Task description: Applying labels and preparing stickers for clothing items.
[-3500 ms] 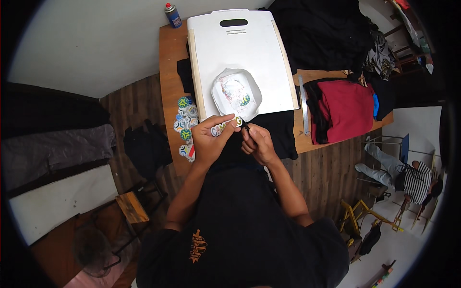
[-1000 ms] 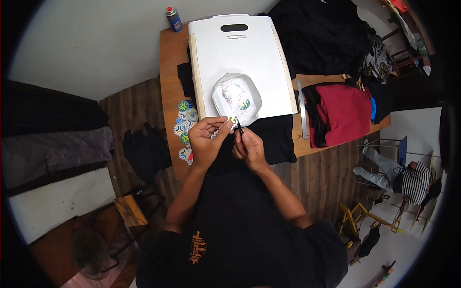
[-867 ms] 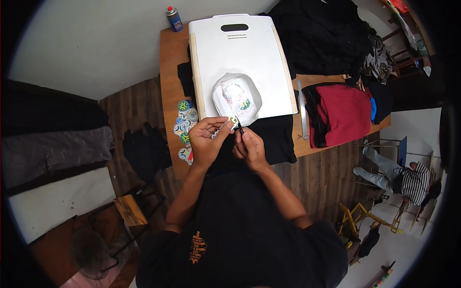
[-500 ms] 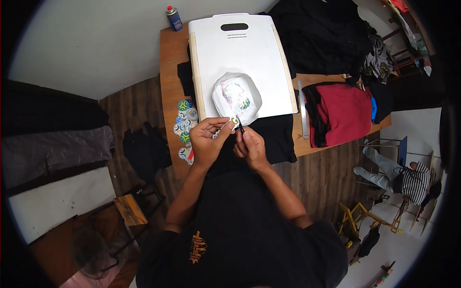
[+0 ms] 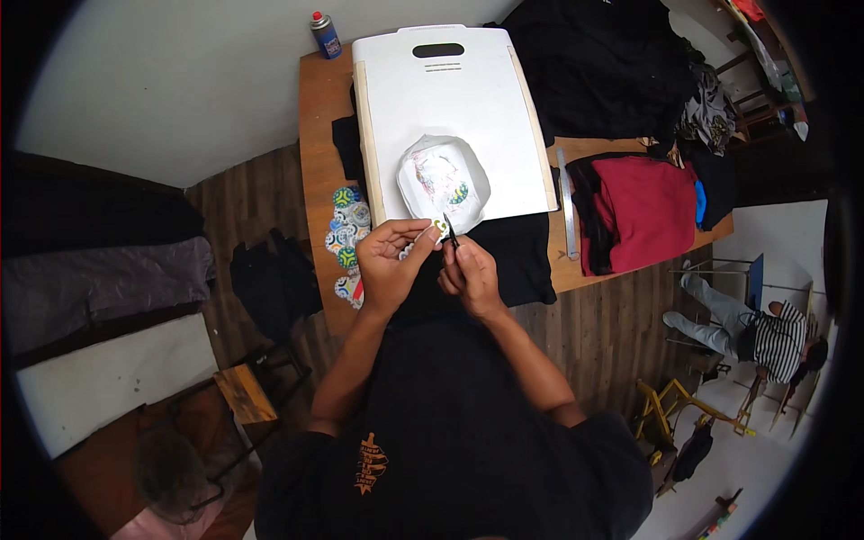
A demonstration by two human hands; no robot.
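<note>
Likely a workshop: garments (image 5: 643,209) (1 red), ruler (image 5: 568,207), wooden table (image 5: 318,112).

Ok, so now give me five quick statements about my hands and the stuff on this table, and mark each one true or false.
1. The left hand holds a small white and green cutout. True.
2. The right hand is empty. False: it grips a slim dark tool.
3. The white bowl stands on the floor. False: it sits on the white panel.
4. The metal ruler lies to the left of the red cloth. True.
5. The blue can lies on its side. False: it stands upright near the table's far left corner.
</note>
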